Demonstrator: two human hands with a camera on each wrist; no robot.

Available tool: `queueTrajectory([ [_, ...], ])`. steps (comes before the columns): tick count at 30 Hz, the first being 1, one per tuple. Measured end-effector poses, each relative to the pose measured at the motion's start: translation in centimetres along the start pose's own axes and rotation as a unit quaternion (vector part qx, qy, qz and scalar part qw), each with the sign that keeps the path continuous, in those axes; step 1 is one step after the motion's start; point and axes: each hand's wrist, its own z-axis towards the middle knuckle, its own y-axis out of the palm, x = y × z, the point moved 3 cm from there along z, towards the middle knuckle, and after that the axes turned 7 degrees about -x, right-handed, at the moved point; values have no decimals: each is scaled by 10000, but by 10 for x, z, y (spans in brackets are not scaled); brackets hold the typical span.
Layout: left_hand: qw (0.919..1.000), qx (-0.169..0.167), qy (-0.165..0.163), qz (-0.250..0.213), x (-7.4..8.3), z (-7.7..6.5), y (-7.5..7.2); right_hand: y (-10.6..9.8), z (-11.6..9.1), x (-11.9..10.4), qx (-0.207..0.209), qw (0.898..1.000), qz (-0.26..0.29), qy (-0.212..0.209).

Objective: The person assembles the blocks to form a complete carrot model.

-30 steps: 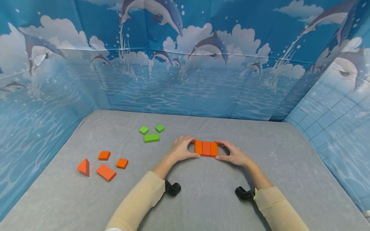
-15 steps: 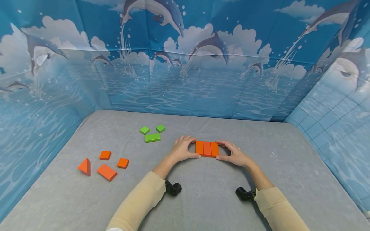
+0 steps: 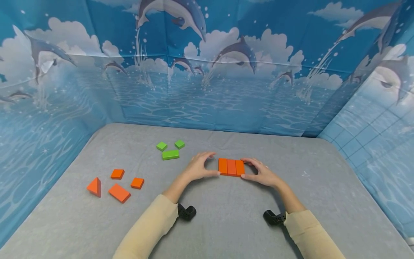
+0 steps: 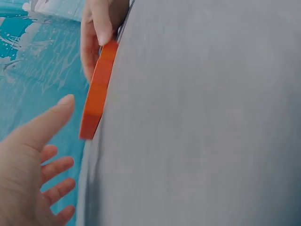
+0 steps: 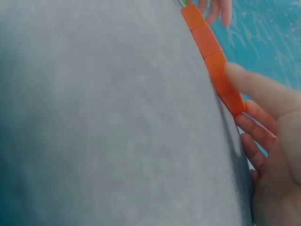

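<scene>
Three orange rectangular blocks (image 3: 231, 167) lie side by side in a flush row on the grey cloth. Left of the row is my left hand (image 3: 198, 167), its thumb and fingers spread apart with nothing between them. In the left wrist view a gap shows between the left thumb (image 4: 51, 120) and the row's near end. My right hand (image 3: 262, 174) holds the rightmost orange block (image 5: 218, 70), thumb on its near edge and fingers at its far corner.
On the left lie an orange triangular block (image 3: 94, 187), two small orange squares and a larger orange rectangle (image 3: 119, 193). Behind them are two small green blocks and a green rectangular block (image 3: 170, 155). A dolphin-print curtain (image 3: 207, 97) borders the table.
My left hand has let go of the left end of the orange row and moved a little to the left. The right hand and the row have stayed put.
</scene>
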Motion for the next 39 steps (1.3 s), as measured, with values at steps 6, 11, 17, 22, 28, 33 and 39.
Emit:
queueTrajectory([
  [6,9998,169,97,11,-9,-23,-29,1,1,3,36,10000,76,-43],
  [11,9992,374,26,-116,-24,-55,-56,0,-2,-5,45,9999,108,-19],
  [17,9983,562,-138,-96,-43,-101,-86,-6,-11,-38,15,9998,188,3],
  [22,9983,564,-151,-56,-58,-136,-104,-6,-12,-40,9,9998,178,54],
  [28,9981,558,-35,261,-75,-168,-118,-4,-9,-29,34,9998,178,-19],
  [33,9973,432,-92,582,-83,-184,-121,0,-1,-4,73,9999,119,61],
  [39,9957,564,0,735,-87,-196,-123,1,1,-3,63,9999,127,81],
])
